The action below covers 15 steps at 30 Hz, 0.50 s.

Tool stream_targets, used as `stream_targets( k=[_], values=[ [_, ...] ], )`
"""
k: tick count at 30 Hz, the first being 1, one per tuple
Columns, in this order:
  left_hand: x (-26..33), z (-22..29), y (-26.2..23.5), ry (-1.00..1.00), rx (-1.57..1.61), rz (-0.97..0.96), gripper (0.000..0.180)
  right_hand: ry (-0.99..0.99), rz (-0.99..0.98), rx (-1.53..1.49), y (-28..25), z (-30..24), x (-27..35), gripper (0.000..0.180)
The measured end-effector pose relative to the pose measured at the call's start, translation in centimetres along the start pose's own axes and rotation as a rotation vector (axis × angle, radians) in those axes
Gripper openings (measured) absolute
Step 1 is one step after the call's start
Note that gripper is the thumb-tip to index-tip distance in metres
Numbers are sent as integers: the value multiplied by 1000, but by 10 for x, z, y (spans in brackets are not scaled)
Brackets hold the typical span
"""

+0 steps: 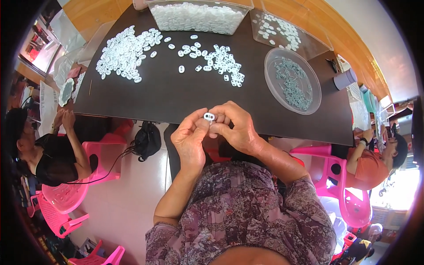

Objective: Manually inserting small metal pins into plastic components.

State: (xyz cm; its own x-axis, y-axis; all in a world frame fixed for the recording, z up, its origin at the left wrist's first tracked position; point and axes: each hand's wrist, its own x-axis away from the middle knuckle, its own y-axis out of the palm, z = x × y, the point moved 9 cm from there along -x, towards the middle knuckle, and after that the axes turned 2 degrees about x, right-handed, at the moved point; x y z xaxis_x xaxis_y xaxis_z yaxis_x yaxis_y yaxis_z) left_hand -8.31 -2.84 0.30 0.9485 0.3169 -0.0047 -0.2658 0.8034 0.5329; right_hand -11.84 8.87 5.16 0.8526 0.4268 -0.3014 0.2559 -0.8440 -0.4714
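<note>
Dark tabletop [154, 97] | left grip [191, 138]: pinching white two-holed piece [209, 116] | right grip [237, 123]: hold unclear

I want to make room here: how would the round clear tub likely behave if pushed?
The round clear tub would probably slide rather than tip, since it looks broad and low. The small grey-green pieces would likely shift about, as they lie loose inside. Its see-through wall looks thin, so it might flex.

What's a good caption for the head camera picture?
Left hand and right hand meet at a small white piece by the table.
</note>
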Motion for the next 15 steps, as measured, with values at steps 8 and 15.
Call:
stream_targets(
  k=[8, 15],
  values=[
    [4, 1, 6, 8, -10, -46, 19, -231, 136, 135, -9, -19, 5, 23],
    [6, 2, 9, -8, 18, -27, 22, -245, 193, 146, -14, -22, 9, 25]
  ],
)
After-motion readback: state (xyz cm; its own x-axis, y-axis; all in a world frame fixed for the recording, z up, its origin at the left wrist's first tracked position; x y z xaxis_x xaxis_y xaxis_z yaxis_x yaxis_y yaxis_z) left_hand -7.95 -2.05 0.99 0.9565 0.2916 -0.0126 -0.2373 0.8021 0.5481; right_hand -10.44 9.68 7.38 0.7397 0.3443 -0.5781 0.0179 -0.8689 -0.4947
